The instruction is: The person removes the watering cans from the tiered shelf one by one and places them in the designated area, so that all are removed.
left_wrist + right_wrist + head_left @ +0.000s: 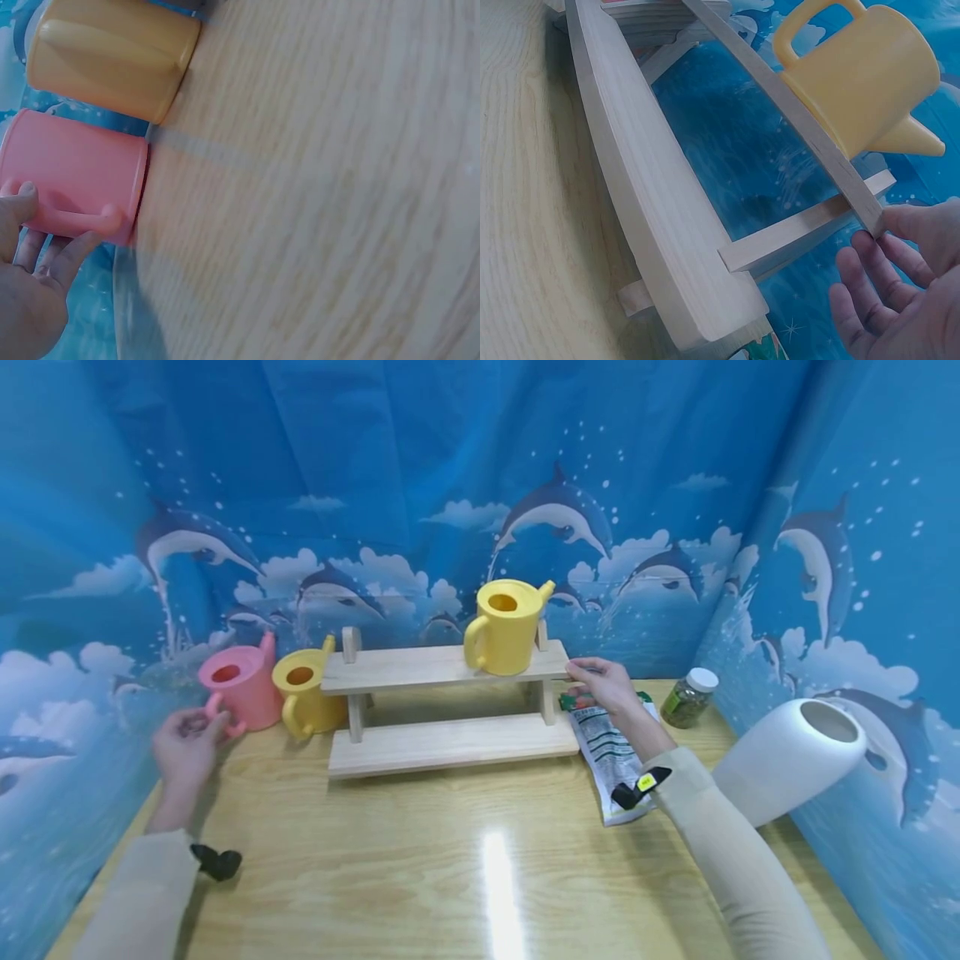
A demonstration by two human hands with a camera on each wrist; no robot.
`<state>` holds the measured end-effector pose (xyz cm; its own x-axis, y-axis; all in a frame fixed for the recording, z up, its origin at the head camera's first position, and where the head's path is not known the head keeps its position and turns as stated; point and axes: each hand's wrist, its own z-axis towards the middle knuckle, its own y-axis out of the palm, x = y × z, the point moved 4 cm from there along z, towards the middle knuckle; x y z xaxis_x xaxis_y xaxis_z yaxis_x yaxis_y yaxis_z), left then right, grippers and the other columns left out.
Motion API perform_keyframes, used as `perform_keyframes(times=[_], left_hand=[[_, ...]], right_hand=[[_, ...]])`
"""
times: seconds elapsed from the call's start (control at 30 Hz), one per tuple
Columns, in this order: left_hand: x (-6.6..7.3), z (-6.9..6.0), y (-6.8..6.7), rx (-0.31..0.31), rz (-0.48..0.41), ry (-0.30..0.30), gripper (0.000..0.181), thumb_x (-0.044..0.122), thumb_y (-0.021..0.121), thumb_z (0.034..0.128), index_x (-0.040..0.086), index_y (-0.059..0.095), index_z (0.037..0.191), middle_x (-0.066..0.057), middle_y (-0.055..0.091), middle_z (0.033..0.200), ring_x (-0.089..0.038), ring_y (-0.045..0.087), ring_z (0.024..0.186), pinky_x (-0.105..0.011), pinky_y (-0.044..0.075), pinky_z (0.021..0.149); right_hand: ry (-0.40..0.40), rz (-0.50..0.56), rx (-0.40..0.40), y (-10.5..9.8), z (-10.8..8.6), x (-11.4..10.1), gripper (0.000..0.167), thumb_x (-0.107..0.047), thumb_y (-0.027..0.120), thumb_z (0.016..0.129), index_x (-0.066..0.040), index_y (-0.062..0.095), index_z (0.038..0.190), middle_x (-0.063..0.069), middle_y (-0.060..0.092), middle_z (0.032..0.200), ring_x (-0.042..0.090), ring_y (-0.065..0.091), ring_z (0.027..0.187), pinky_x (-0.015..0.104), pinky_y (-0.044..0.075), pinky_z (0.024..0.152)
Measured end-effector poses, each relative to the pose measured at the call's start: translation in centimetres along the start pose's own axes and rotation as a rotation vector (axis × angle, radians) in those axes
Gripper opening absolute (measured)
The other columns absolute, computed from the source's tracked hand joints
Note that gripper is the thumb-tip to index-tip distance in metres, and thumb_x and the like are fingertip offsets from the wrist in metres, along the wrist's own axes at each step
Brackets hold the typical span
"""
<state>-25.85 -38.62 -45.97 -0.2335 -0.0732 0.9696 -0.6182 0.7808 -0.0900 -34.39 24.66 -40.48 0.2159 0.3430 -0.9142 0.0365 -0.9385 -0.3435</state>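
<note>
At the far left, my left hand [189,747] holds the handle of a pink watering can [255,697]. In the left wrist view the thumb lies over the pink handle [71,219], and the fingertips partly disappear behind it. A yellow watering can [318,714] stands just right of the pink one. My right hand [606,683] pinches the right end of the upper board of a two-tier wooden shelf [420,667]. Its thumb is above the board and its fingers beneath. Another yellow watering can [506,639] stands on that board, spout to the right.
A silver-grey packet [607,760] lies under my right forearm, beside the shelf. Behind it stands a white-lidded jar [688,700]. A tilted white vase [783,760] is at the right. Blue dolphin-print sheets [420,485] border the wooden table [360,860].
</note>
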Motion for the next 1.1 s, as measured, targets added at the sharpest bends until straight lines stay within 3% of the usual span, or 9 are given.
perform_keyframes(times=[0.1, 0.23, 0.33, 0.43, 0.6, 0.8, 1.0, 1.1], left_hand=[[-0.3, 0.1, 0.1, -0.004, -0.058, -0.018, 0.024, 0.018, 0.081, 0.0927, 0.023, 0.061, 0.105, 0.005, 0.058, 0.101, -0.005, 0.065, 0.084, -0.020, 0.066, 0.069], [-0.2, -0.2, 0.1, 0.005, -0.022, 0.001, 0.027, 0.023, 0.082, 0.0924, 0.024, 0.063, 0.112, 0.009, 0.059, 0.101, -0.003, 0.065, 0.084, -0.017, 0.065, 0.068], [0.7, -0.8, -0.3, 0.064, 0.131, 0.094, 0.042, 0.040, 0.080, 0.0930, 0.022, 0.066, 0.128, 0.019, 0.056, 0.097, 0.004, 0.060, 0.082, -0.009, 0.058, 0.066], [2.1, -1.5, -0.8, 0.159, 0.236, 0.224, 0.055, 0.047, 0.077, 0.0939, 0.017, 0.066, 0.138, 0.028, 0.053, 0.092, 0.011, 0.054, 0.081, -0.002, 0.047, 0.068], [4.8, -2.9, -0.4, 0.182, 0.187, 0.372, 0.042, 0.036, 0.076, 0.0970, 0.016, 0.071, 0.133, 0.033, 0.057, 0.091, 0.013, 0.056, 0.083, -0.001, 0.046, 0.075], [8.2, -5.7, 3.1, 0.077, 0.167, 0.466, 0.039, 0.030, 0.074, 0.0993, 0.012, 0.071, 0.133, 0.031, 0.061, 0.094, 0.010, 0.061, 0.082, -0.002, 0.052, 0.071], [10.5, -9.5, 8.3, -0.090, 0.174, 0.630, 0.038, 0.033, 0.073, 0.1007, 0.008, 0.070, 0.130, 0.028, 0.067, 0.099, 0.010, 0.065, 0.089, -0.006, 0.057, 0.079], [11.6, -11.6, 11.0, -0.192, 0.152, 0.692, 0.037, 0.031, 0.073, 0.1011, 0.006, 0.070, 0.128, 0.022, 0.071, 0.102, 0.007, 0.068, 0.087, -0.007, 0.060, 0.078]], right_hand=[[-0.003, 0.003, -0.002, 0.1, 0.0, 0.0, 0.055, -0.044, 0.064, 0.105, -0.014, 0.056, 0.151, 0.012, 0.066, 0.136, 0.019, 0.077, 0.099, 0.024, 0.065, 0.073], [-0.008, 0.008, 0.000, 0.1, 0.0, 0.0, 0.055, -0.044, 0.064, 0.105, -0.014, 0.056, 0.151, 0.014, 0.066, 0.138, 0.021, 0.077, 0.101, 0.024, 0.065, 0.073], [-0.010, 0.009, 0.001, 0.2, 0.0, 0.0, 0.055, -0.044, 0.064, 0.105, -0.013, 0.056, 0.151, 0.015, 0.065, 0.140, 0.025, 0.076, 0.106, 0.023, 0.065, 0.073], [-0.010, 0.006, -0.001, 0.2, -0.1, 0.0, 0.055, -0.044, 0.063, 0.106, -0.013, 0.056, 0.151, 0.016, 0.065, 0.141, 0.027, 0.075, 0.109, 0.023, 0.064, 0.073], [-0.005, 0.006, 0.000, 0.2, 0.0, 0.0, 0.056, -0.044, 0.063, 0.106, -0.014, 0.055, 0.151, 0.017, 0.064, 0.142, 0.027, 0.075, 0.109, 0.023, 0.064, 0.073], [-0.003, 0.013, -0.004, 0.2, 0.1, 0.0, 0.057, -0.044, 0.063, 0.106, -0.013, 0.054, 0.152, 0.018, 0.063, 0.146, 0.012, 0.075, 0.091, 0.022, 0.064, 0.072], [0.008, 0.016, 0.003, 0.2, -0.1, -0.1, 0.055, -0.043, 0.062, 0.106, -0.014, 0.055, 0.152, 0.017, 0.064, 0.145, 0.025, 0.075, 0.107, 0.023, 0.064, 0.072], [0.009, 0.013, 0.003, 0.2, -0.1, 0.0, 0.055, -0.043, 0.063, 0.106, -0.014, 0.054, 0.153, 0.017, 0.064, 0.145, 0.025, 0.075, 0.107, 0.023, 0.064, 0.072]])
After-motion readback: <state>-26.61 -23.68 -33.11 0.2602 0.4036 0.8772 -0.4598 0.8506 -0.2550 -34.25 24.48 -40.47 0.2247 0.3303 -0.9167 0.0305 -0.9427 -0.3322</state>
